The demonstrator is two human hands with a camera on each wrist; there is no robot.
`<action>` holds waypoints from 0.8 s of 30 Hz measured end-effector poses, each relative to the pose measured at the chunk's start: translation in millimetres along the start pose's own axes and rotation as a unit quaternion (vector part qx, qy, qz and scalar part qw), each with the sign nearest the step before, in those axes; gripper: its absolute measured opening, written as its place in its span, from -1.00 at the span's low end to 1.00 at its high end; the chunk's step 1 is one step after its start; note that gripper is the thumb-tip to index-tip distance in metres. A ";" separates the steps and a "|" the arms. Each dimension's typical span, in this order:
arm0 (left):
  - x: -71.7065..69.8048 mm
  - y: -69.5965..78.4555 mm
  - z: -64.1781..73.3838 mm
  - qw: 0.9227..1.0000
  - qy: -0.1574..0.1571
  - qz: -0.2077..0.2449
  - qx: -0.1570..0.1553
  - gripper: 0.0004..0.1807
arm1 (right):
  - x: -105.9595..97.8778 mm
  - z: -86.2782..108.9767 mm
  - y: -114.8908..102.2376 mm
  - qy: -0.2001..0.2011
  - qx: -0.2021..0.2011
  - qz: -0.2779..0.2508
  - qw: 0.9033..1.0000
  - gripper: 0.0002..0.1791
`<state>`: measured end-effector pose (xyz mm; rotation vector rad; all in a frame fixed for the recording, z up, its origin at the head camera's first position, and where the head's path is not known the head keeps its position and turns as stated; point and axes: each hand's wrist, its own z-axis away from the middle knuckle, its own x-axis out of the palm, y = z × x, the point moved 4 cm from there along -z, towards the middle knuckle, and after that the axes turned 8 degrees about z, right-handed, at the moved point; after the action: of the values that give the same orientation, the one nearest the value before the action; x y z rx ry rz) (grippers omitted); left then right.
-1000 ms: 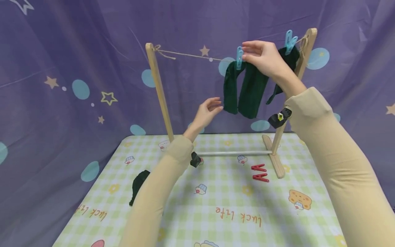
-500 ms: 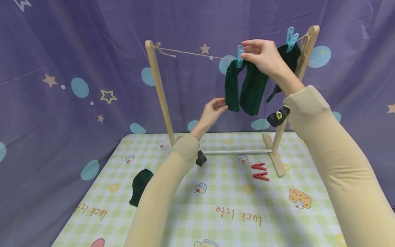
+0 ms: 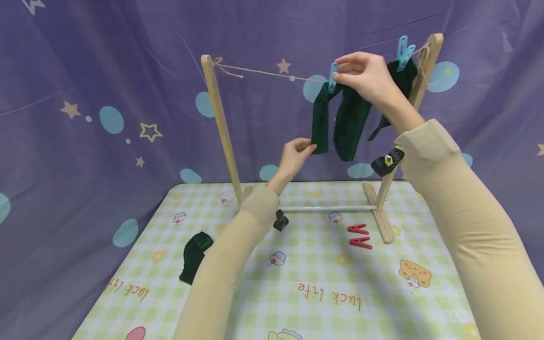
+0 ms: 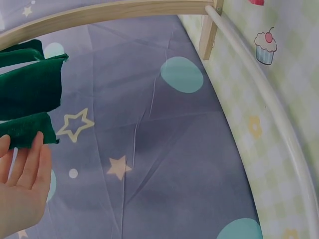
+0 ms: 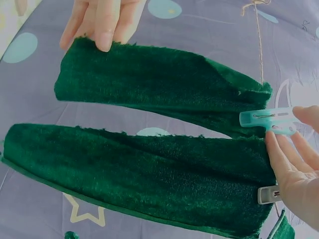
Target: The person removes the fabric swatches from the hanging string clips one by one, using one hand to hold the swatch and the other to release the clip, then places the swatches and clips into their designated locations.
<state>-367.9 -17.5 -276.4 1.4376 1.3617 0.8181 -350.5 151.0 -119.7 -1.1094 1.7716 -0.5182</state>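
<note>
Small dark green velvety trousers (image 3: 352, 123) hang from the twine line (image 3: 272, 73), both legs down. At their waist, my right hand (image 3: 369, 78) pinches a light blue clothespin (image 5: 264, 118) between thumb and fingers. A paler clothespin (image 5: 269, 194) grips the waist further along, beside the right fingers in the right wrist view. My left hand (image 3: 293, 156) pinches the bottom hem of the left trouser leg (image 5: 124, 72), thumb on one face and fingers on the other. Part of the waist is hidden behind my right hand in the head view.
Another dark green garment (image 3: 403, 78) hangs at the line's right end under blue clothespins (image 3: 405, 52). Wooden posts (image 3: 221, 127) hold the line, joined below by a white rod (image 3: 327, 208). Red clothespins (image 3: 360, 242) and a green cloth piece (image 3: 194, 257) lie on the checked tablecloth (image 3: 318, 321).
My left hand has moved right to the trousers and taken hold of the left leg's hem. That leg now hangs further apart from the other. My right hand stays at the blue clothespin.
</note>
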 end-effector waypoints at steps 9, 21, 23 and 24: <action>-1.4 28.2 20.5 1.000 0.010 0.015 0.009 -0.75 | -0.4 3.7 -1.4 -0.001 -0.006 -0.006 1.000 -0.51; -8.9 17.1 22.8 0.999 0.014 0.038 0.004 -0.77 | -4.0 9.1 -2.2 0.024 -0.026 -0.006 0.999 -0.60; -10.1 12.1 20.6 0.999 0.014 0.045 0.005 -0.76 | -4.8 9.4 -1.9 0.033 -0.031 -0.017 0.999 -0.65; -10.6 9.4 19.4 0.999 0.015 0.046 0.005 -0.76 | -5.2 9.5 -1.7 0.037 -0.032 -0.025 0.999 -0.68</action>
<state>-348.4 -30.9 -272.3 1.5104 1.3304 0.8968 -340.6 155.8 -120.3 -1.1941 1.8399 -0.5418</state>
